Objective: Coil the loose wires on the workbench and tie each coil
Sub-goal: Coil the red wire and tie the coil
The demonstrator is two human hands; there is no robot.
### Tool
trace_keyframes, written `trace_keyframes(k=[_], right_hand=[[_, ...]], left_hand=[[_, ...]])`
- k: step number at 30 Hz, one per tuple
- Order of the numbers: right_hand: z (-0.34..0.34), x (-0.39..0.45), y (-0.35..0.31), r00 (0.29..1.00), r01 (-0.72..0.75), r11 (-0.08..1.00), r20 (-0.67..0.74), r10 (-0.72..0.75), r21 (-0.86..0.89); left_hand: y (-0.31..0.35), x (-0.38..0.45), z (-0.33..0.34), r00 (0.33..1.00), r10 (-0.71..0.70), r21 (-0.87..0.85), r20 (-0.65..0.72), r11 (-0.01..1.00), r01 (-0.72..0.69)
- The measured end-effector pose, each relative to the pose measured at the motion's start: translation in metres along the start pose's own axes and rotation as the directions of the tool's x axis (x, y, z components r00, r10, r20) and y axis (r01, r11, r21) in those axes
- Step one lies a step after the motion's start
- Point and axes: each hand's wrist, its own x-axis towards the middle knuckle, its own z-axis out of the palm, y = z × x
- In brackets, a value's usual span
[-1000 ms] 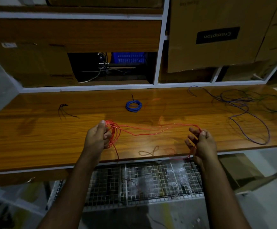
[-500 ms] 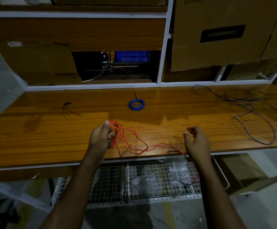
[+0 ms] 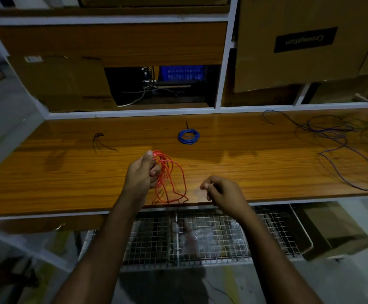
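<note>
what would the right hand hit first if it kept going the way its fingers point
Its fingers point left, so the right hand would most likely meet the hanging loops of the red wire that the left hand grips. Depth is unclear, so it might pass just in front.

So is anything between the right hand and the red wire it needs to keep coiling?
Nothing visible. The right hand hovers beside the red wire, which the left hand grips; only bare workbench lies between them.
</note>
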Motion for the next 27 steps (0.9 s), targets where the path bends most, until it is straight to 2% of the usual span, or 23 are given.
trace_keyframes(k=[2,5,7,8,10,12,16,20,24,27], right_hand=[[0.008,0.003,-0.001,0.999,0.006,0.998,-0.033,-0.005,0.055],[0.024,0.009,-0.006,0.989,0.02,0.999,0.146,-0.026,0.045],[0.034,0.012,-0.006,0.977,0.075,0.997,0.199,-0.071,-0.011],[0.037,0.012,-0.004,0.98,0.083,0.996,0.183,-0.076,-0.028],[0.038,0.011,0.003,0.997,0.01,1.0,0.075,-0.011,0.004],[0.033,0.009,0.01,0.994,-0.076,0.988,-0.065,0.085,0.131],[0.016,0.011,0.016,0.969,-0.046,0.983,-0.232,0.087,0.177],[0.005,0.014,0.018,0.954,-0.047,0.948,-0.268,0.136,0.315],[-0.007,0.013,0.018,0.944,-0.101,0.856,-0.223,0.243,0.508],[-0.015,0.015,0.02,0.944,-0.128,0.829,-0.189,0.27,0.545]], left_hand=[[0.002,-0.003,0.004,1.0,-0.001,0.004,0.024,1.0,0.001],[0.004,-0.005,0.01,0.997,-0.003,-0.001,0.078,1.0,0.004],[0.006,-0.007,0.011,0.994,0.001,0.008,0.107,1.0,-0.001],[0.008,-0.007,0.011,0.994,0.007,0.02,0.113,1.0,-0.009],[0.01,-0.007,0.007,0.995,0.026,0.066,0.092,0.997,-0.032],[0.011,-0.006,0.001,0.998,0.046,0.149,0.036,0.988,-0.05],[0.009,-0.006,-0.007,0.997,0.049,0.331,0.052,0.942,-0.064],[0.014,-0.004,-0.006,0.996,0.083,0.399,0.022,0.913,-0.085],[0.018,0.0,-0.011,0.996,0.082,0.404,0.04,0.91,-0.092],[0.022,0.005,-0.015,0.996,0.083,0.402,0.036,0.911,-0.091]])
